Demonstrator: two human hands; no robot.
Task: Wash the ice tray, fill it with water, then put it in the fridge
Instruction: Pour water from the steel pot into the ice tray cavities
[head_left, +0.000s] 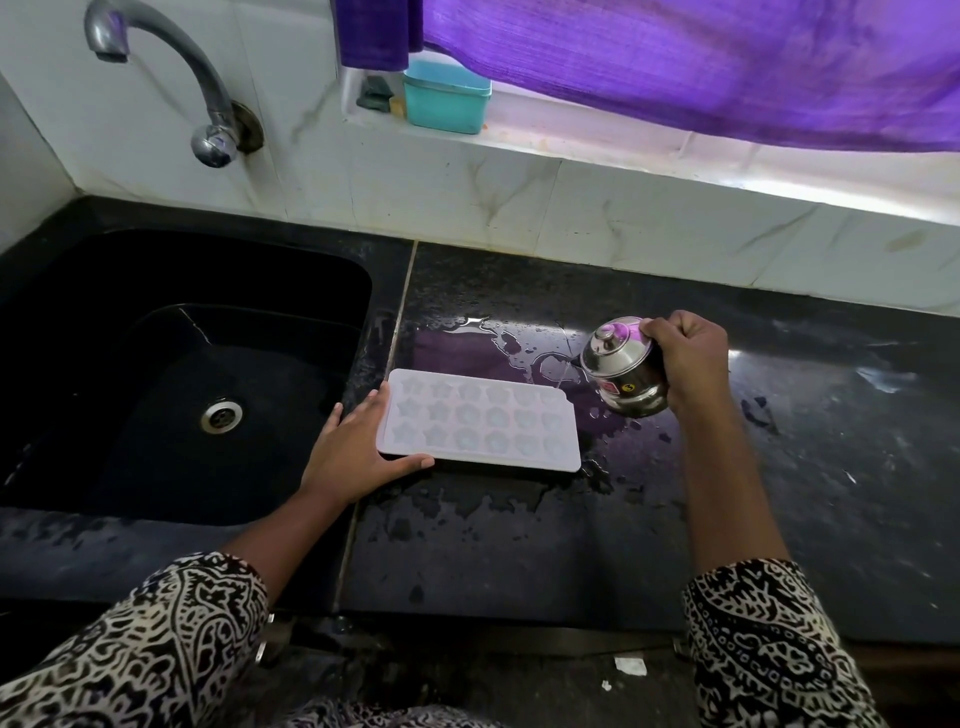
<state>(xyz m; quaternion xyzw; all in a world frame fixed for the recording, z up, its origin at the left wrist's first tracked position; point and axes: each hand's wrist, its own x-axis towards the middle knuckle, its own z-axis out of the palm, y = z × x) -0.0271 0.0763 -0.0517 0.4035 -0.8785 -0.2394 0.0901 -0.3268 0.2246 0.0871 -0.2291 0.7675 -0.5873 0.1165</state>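
A pale lilac ice tray (480, 421) with star-shaped cells lies flat on the wet black counter, just right of the sink. My left hand (356, 449) rests against the tray's left end, thumb along its near edge and fingers at its far corner. My right hand (688, 358) grips a small steel kettle (626, 371) with a lid, tilted toward the tray's far right corner. A thin stream of water runs from its spout onto that corner.
A black sink (171, 374) with a metal drain lies to the left, under a curved steel tap (171, 67). Puddles (498, 338) spread behind the tray. A teal box (447, 96) stands on the white sill below a purple curtain (701, 62).
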